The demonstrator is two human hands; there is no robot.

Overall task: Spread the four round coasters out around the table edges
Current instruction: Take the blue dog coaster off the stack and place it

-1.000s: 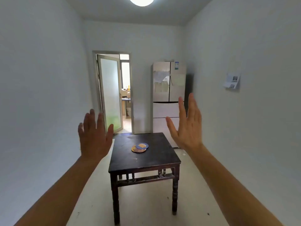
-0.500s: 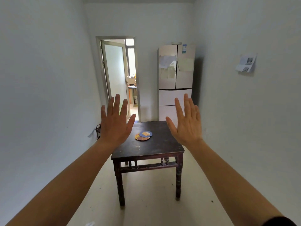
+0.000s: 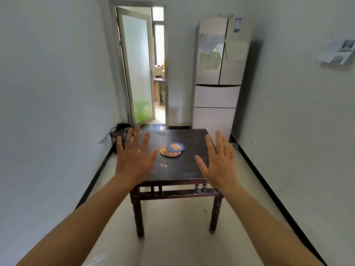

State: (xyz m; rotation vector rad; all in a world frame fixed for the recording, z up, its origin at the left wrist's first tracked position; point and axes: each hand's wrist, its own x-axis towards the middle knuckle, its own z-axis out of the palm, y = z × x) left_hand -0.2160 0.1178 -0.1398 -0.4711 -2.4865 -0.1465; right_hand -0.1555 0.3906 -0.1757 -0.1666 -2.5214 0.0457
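A small pile of round coasters lies near the middle of a dark wooden square table [image 3: 172, 171]. The top coaster [image 3: 175, 147] is blue with an orange picture; an orange one [image 3: 169, 153] sticks out beneath it, and any others are hidden. My left hand [image 3: 134, 158] is raised with fingers spread, in front of the table's left side. My right hand [image 3: 219, 162] is held up the same way before the table's right side. Both hands hold nothing and touch nothing.
A tall fridge [image 3: 217, 73] stands behind the table at the right. An open glass door [image 3: 138, 68] leads to another room at the back. A dark basket [image 3: 120, 131] sits on the floor left of the table. Walls run close on both sides.
The view has tilted down and drawn nearer to the table. Both open hands have dropped lower in the frame and now overlap the table's sides.
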